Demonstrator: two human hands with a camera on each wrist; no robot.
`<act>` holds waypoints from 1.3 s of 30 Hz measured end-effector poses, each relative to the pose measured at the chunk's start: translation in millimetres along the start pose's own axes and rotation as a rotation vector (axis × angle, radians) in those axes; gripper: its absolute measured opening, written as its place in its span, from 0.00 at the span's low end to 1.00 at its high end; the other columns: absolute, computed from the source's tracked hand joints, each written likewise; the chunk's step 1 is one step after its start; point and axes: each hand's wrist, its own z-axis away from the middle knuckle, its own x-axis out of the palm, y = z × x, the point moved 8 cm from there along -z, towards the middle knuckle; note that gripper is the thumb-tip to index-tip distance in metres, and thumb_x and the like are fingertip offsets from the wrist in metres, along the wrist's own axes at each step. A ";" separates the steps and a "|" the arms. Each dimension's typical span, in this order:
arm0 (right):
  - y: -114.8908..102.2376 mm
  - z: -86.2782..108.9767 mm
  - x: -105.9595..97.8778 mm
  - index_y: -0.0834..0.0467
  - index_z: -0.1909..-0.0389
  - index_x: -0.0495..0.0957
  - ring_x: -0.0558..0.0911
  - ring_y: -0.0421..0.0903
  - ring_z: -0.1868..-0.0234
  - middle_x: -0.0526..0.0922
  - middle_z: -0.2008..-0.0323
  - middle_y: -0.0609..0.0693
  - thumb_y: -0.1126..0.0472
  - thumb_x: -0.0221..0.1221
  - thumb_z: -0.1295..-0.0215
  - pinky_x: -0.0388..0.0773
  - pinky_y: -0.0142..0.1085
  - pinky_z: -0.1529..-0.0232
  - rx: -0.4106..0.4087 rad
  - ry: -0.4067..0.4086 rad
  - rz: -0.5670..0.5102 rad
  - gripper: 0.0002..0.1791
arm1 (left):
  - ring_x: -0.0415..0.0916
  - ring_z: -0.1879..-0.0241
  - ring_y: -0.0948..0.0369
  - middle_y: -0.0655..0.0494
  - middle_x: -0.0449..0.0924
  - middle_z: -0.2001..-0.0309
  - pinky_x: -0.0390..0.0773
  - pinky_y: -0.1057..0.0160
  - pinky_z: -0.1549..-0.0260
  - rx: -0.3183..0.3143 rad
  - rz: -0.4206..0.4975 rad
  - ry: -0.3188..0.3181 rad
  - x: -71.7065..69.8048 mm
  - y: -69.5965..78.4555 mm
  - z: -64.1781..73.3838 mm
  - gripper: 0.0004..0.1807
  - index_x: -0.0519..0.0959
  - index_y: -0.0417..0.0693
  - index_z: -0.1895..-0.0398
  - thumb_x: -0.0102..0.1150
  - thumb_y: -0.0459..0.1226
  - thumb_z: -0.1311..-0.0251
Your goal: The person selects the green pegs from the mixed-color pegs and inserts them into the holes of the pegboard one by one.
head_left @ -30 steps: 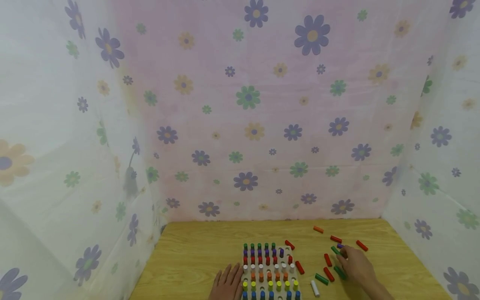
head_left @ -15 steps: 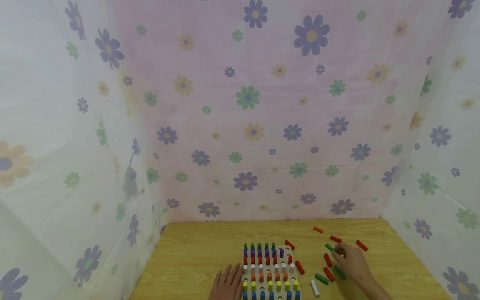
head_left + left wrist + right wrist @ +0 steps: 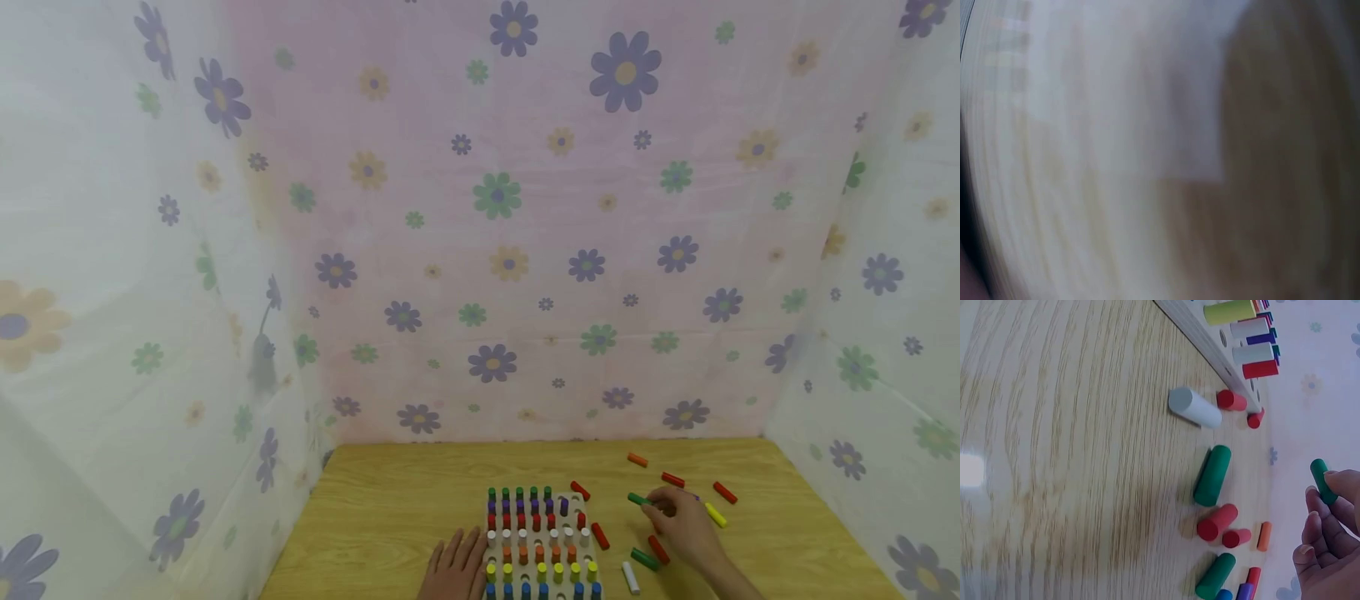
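My right hand (image 3: 688, 527) pinches a green peg (image 3: 1320, 479) between thumb and fingers, raised over the loose pegs to the right of the pegboard. Rows of coloured pegs stand in the pegboard (image 3: 538, 543): green at the back, then purple, red, white, orange, yellow and blue, with some bare holes. Fingers straight, my left hand (image 3: 454, 567) lies flat against the board's left edge. Blur fills the left wrist view.
Loose pegs lie on the wooden table (image 3: 390, 492) right of the board: several red, an orange peg (image 3: 637, 459), a yellow peg (image 3: 716, 514), a white peg (image 3: 631, 577) and a green peg (image 3: 1212, 476). Flower-printed cloth (image 3: 495, 250) walls the table's back and sides.
My right hand has picked up a green peg and carried it left, toward the board. A yellow peg now shows where the hand was. The left hand stays put.
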 end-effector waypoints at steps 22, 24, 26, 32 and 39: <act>-27.7 -8.6 44.4 0.63 0.58 0.85 0.81 0.42 0.65 0.84 0.66 0.47 0.65 0.67 0.34 0.81 0.32 0.68 -0.006 0.000 -0.117 0.07 | 0.67 0.28 0.51 0.61 0.71 0.28 0.67 0.44 0.30 0.003 0.004 -0.016 -0.1 -1.1 -0.2 0.31 0.72 0.63 0.26 0.27 0.59 0.19; -30.2 -9.8 47.0 0.63 0.58 0.84 0.81 0.42 0.66 0.84 0.66 0.47 0.66 0.67 0.34 0.81 0.31 0.69 -0.022 0.003 -0.123 0.07 | 0.67 0.28 0.51 0.61 0.71 0.28 0.67 0.44 0.29 0.002 0.008 -0.023 0.6 -1.2 -0.2 0.31 0.71 0.63 0.26 0.27 0.59 0.19; -31.7 -11.3 49.5 0.63 0.58 0.84 0.80 0.42 0.66 0.83 0.67 0.47 0.66 0.67 0.34 0.80 0.31 0.70 -0.037 0.004 -0.130 0.06 | 0.66 0.28 0.51 0.61 0.71 0.28 0.67 0.44 0.29 0.003 0.014 -0.025 0.5 -0.8 -0.2 0.31 0.71 0.63 0.26 0.27 0.59 0.19; -34.5 -16.5 57.2 0.63 0.59 0.84 0.79 0.42 0.68 0.82 0.69 0.48 0.68 0.67 0.35 0.79 0.30 0.71 -0.040 0.008 -0.162 0.05 | 0.67 0.29 0.51 0.61 0.71 0.28 0.67 0.44 0.30 0.011 0.005 -0.011 -3.2 0.2 -0.6 0.31 0.72 0.62 0.26 0.27 0.59 0.19; -41.8 -19.9 63.4 0.65 0.60 0.84 0.79 0.42 0.69 0.82 0.70 0.47 0.69 0.68 0.36 0.79 0.30 0.72 -0.064 0.014 -0.142 0.05 | 0.66 0.28 0.50 0.59 0.71 0.28 0.65 0.43 0.28 0.010 0.017 -0.019 -0.4 -0.4 -0.5 0.31 0.72 0.61 0.26 0.27 0.59 0.19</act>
